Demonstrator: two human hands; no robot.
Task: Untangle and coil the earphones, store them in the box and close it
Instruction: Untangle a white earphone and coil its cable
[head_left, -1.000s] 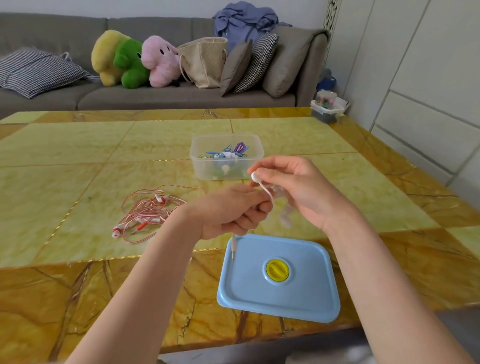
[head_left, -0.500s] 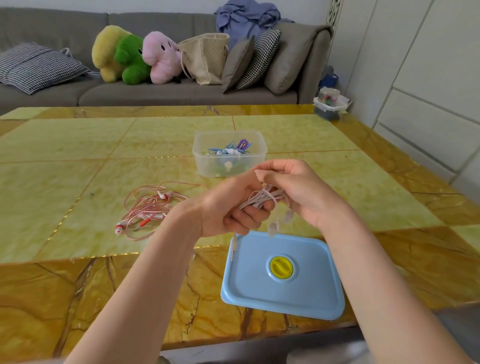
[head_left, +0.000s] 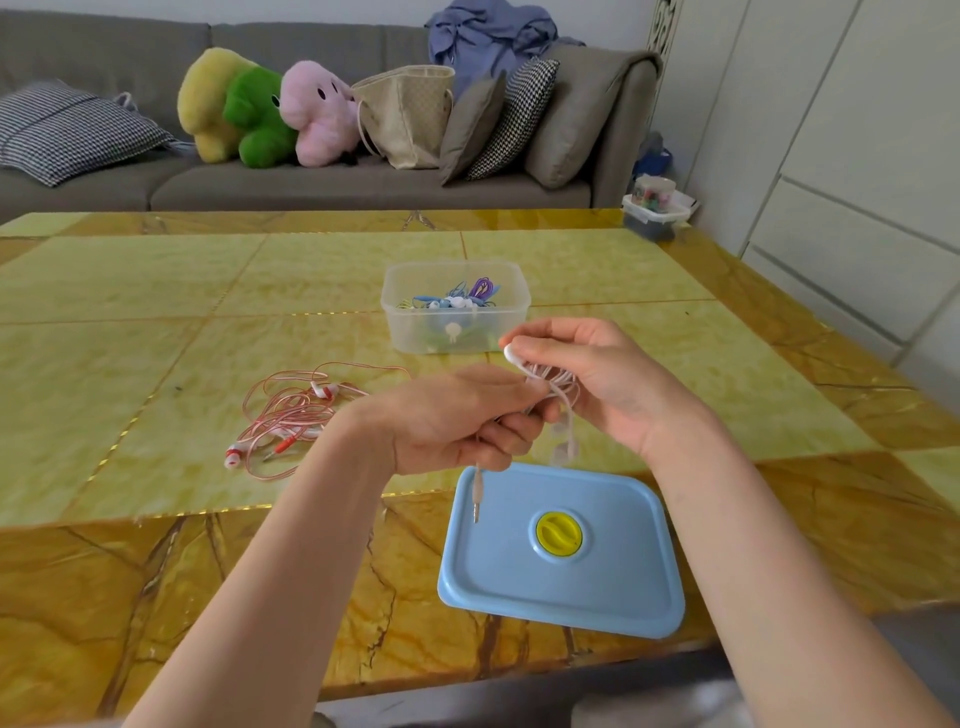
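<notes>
Both hands hold white earphones above the table's near edge. My left hand grips the bundled cord, and the jack plug hangs down from it over the lid. My right hand pinches an earbud end and cord loops, with two earbuds dangling below. A clear plastic box stands open beyond the hands and holds several coiled blue and purple earphones. Its blue lid with a yellow knob lies flat near the front edge. Tangled red-and-white earphones lie on the table to the left.
The table is yellow and amber marble. Behind it stands a grey sofa with plush toys, cushions and a bag. A small container sits past the table's far right corner, beside white cabinets.
The right hand has brought the earbud end round and down toward the left hand, adding cord loops to the bundle. The camera has tilted slightly.
</notes>
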